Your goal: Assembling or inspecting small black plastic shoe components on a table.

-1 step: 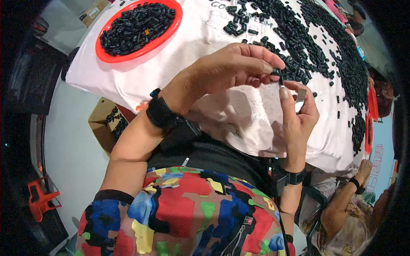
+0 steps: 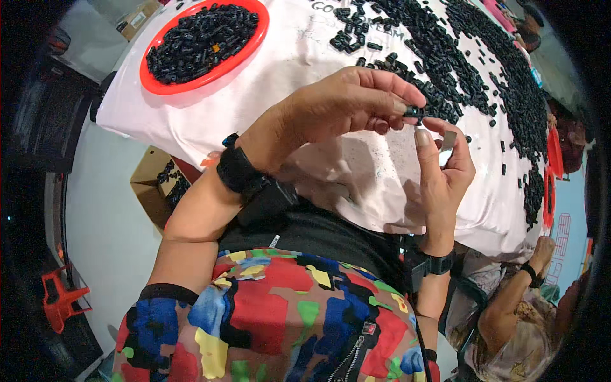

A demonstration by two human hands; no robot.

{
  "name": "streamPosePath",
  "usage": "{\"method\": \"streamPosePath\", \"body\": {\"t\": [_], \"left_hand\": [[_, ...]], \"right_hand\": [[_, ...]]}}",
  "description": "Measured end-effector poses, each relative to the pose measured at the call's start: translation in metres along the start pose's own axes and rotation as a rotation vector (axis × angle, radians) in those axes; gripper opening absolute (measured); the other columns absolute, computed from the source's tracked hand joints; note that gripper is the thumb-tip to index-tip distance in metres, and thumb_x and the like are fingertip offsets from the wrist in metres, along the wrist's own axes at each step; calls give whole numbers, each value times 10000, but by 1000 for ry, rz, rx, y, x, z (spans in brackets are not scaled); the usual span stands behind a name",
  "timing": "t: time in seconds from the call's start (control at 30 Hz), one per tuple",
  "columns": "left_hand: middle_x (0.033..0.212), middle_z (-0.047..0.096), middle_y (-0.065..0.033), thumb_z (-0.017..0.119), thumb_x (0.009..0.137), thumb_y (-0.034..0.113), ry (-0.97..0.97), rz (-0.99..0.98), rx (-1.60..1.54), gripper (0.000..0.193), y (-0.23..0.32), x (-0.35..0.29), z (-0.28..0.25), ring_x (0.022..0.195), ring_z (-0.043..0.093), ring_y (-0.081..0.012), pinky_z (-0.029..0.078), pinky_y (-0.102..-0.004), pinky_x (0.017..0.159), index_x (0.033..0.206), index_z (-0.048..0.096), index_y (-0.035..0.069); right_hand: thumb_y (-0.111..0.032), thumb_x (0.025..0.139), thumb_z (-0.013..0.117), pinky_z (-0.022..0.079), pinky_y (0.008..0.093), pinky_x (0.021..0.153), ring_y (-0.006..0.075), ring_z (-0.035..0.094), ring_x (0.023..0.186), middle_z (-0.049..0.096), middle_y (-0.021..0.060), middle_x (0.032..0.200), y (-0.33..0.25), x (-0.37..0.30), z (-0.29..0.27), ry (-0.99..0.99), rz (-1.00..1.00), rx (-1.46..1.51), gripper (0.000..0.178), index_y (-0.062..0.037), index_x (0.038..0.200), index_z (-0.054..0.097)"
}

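Above the near part of the white-covered table [image 2: 146, 124], my left hand [image 2: 344, 105] pinches a small black cylindrical piece [image 2: 414, 112] between thumb and fingertips. My right hand [image 2: 445, 162] is close by on the right, its thumb and index finger just below the piece. A flat silvery strip [image 2: 448, 141] rests against the fingers of that hand; its lower end is hidden in the grip, so its exact kind is unclear. Fine dark specks lie on the cloth beneath my hands. Beyond them spreads a large heap of similar black pieces [image 2: 442, 95].
A red basin [image 2: 213, 84] full of black pieces, with one orange bit among them, stands far left on the table. Below the table edge is a cardboard box [image 2: 147, 197] with more pieces. Another person's arm [image 2: 509, 312] reaches in at the right. A red stool [image 2: 60, 296] stands left.
The black piece has turned in my left fingertips and now shows more of its side. My right thumb and index finger have shifted slightly; the silvery strip stays with that hand.
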State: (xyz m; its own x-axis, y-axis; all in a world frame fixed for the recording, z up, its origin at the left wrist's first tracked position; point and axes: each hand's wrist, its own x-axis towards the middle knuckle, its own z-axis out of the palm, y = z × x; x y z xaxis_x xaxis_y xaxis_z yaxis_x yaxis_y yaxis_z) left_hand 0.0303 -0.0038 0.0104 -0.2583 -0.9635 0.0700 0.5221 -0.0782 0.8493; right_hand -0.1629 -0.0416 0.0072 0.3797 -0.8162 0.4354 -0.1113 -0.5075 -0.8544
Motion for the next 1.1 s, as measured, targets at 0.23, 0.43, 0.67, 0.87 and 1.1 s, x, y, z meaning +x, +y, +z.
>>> {"method": "streamPosePath", "body": {"t": [0.23,0.43,0.67,0.87,1.1], "left_hand": [[909,624,9,626,835,137,-30,-2,14,294,-10,1,14,823,579,-64,465,-212,752,1111,591,44],[893,618,4,627,847,160,16,-47,39,247,-9,0,18,806,588,-81,470,-218,744,1068,592,58],[893,619,-4,640,858,195,18,-70,-33,222,-17,2,14,802,598,-93,480,-226,742,1034,590,70],[897,621,-5,647,853,202,84,-141,-86,218,-14,0,20,787,612,-86,493,-212,724,1023,580,82],[943,637,-37,651,854,200,65,-200,-147,254,-20,2,18,784,612,-73,501,-199,716,1053,574,63]], "right_hand": [[-114,788,723,375,166,568,18,468,642,579,-38,770,-3,-2,-2,19,-19,37,233,-36,985,628],[-122,776,737,355,163,555,18,448,624,583,-42,744,1,-1,-4,52,-22,-2,201,-35,941,662],[-132,795,719,367,175,571,29,458,628,621,-18,770,0,0,-7,42,-45,-42,195,-27,953,673],[-130,826,689,443,202,656,66,569,715,664,42,806,-4,0,-7,30,6,87,169,0,932,669],[-118,861,648,462,216,679,80,591,713,671,58,794,-9,-1,-7,34,83,124,145,11,925,667]]}}
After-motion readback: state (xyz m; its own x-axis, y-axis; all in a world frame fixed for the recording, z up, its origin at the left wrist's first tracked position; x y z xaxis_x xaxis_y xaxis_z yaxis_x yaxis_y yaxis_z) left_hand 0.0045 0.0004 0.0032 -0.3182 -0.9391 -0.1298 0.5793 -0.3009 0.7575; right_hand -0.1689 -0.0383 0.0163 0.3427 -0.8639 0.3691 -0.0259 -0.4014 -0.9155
